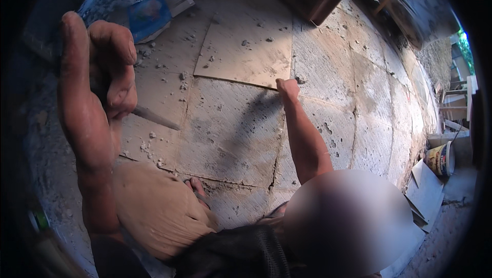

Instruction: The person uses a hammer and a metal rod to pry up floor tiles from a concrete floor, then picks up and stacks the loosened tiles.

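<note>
We crouch over a rough grey mortar floor (pixel 328 98) scored into squares. Our left hand (pixel 102 67), raised close to the camera, is clenched around a slim metal tool (pixel 154 118) whose blade points down and right. Our right hand (pixel 287 89), fingers curled narrow, grips the near corner of a loose pale square tile (pixel 246 47), which lies ahead with its edge running left to right. A blue carton (pixel 148 15) lies far left; a labelled white-and-yellow bucket (pixel 441 159) stands right.

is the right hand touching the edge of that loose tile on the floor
Touching. The head view shows the right hand closed at the near corner of the loose tile, with no gap visible between them.
</note>
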